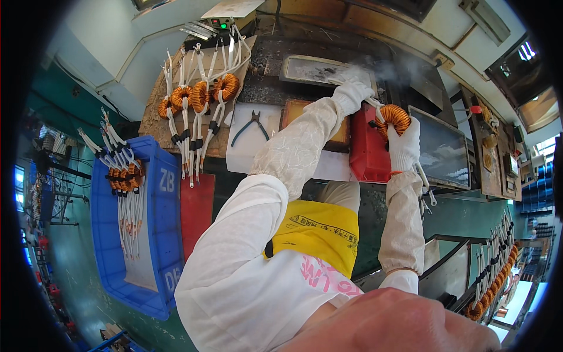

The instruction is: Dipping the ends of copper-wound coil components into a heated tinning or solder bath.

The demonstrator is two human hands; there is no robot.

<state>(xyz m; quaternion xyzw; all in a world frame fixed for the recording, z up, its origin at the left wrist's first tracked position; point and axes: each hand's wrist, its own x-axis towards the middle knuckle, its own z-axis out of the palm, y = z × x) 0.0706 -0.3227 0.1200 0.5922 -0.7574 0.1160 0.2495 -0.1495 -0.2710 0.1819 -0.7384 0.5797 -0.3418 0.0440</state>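
Part of the person's own head [387, 325] lies closest to the camera at the lower edge, with a white shirt [234, 229] and a yellow apron [316, 232] beyond it. The gloved right hand [404, 146] has its fingers closed on the lower rim of a copper-wound coil [385, 117], which is held up over a red box [369, 146] at the near side of the table [284, 38]. White leads [372, 102] run from this coil toward the gloved left hand [353, 94], beside a shallow metal tray [305, 67]. Smoke [381, 67] drifts there and the glove hides its own fingers, so I cannot tell whether they grip the leads.

The left sleeve crosses in front of an amber tray [293, 111], covering much of it. Left of that, green-handled pliers [252, 126] lie on a white sheet [258, 152]. Further left, four more coils [199, 97] rest with their leads on a brown board [153, 117]. A blue crate [164, 229] stands at the left, more coils [126, 176] inside. To the right of the right hand is a glass-topped box [443, 149]; lower right, a row of coils [495, 284] lines a rack.
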